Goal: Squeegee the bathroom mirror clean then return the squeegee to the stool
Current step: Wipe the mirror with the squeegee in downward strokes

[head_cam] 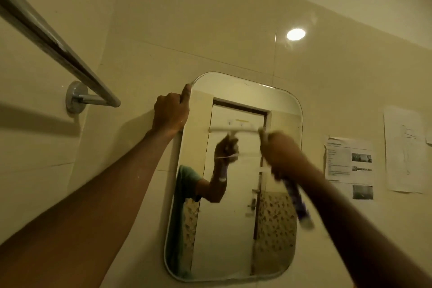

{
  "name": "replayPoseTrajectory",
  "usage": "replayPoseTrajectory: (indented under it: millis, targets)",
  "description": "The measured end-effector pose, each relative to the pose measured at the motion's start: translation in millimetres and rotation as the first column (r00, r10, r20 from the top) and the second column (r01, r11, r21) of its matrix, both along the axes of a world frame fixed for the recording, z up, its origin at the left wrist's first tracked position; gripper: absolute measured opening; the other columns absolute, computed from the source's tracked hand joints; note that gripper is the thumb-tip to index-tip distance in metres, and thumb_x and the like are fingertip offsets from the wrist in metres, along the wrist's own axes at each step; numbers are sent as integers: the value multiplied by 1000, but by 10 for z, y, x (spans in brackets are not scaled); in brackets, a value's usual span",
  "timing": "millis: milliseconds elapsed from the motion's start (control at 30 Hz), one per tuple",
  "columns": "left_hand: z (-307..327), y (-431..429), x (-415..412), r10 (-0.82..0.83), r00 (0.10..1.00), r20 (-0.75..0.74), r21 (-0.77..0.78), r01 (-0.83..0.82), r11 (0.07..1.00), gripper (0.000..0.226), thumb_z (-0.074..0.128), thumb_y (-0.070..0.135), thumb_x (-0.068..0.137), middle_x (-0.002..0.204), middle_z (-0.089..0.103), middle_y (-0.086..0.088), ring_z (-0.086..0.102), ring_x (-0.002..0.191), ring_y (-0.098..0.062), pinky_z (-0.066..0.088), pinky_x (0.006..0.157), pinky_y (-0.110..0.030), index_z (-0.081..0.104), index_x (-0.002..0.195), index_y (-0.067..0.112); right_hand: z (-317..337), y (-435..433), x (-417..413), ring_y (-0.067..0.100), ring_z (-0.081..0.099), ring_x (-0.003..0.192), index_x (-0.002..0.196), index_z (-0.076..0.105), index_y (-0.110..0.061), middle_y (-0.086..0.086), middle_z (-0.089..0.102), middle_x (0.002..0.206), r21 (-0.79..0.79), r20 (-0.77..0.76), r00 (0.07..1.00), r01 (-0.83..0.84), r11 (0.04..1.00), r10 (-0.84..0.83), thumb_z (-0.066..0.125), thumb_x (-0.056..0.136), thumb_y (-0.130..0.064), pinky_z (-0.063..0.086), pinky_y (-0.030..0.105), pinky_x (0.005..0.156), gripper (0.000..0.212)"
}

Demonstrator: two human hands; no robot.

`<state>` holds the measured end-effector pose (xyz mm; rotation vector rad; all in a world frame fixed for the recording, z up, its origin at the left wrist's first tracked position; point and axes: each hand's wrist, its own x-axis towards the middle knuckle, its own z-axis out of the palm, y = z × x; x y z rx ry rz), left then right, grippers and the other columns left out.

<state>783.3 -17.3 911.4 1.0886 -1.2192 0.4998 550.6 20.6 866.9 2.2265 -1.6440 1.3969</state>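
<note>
Streaking mirror (233,229), seemingly purple-handled squeegee (297,199) blurred.

A chrome towel rail (46,42) on the tiled wall (210,18); printed papers (350,166) taped at right

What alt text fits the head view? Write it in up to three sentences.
The right hand holds a squeegee against the upper part of a rounded wall mirror, blurred by motion, while the left hand grips the mirror's top left edge. A chrome towel bar is mounted on the left, and printed papers hang on the tiled wall to the right.
</note>
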Motion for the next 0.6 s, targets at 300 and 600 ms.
replayPoseTrajectory:
  millis: [300,600]
  targets:
    - [33,-25,67,-56,998,-14,47,56,997,72,22,45,103,91,67,-27,56,102,-38,35,78,-34,64,80,-8,-321,-255,84,7,47,42,81,56,-10,2,55,61,-77,146,989,-27,997,38,33,104,-29,40,16,37,38]
    - [-5,0,15,-4,999,45,36,2,999,66,24,37,104,89,69,-25,55,92,-32,30,76,-28,66,86,-10,581,-216,-278,15,50,45,76,51,-9,7,54,65,-135,158,987,12,991,9,34,104,-35,47,26,40,41]
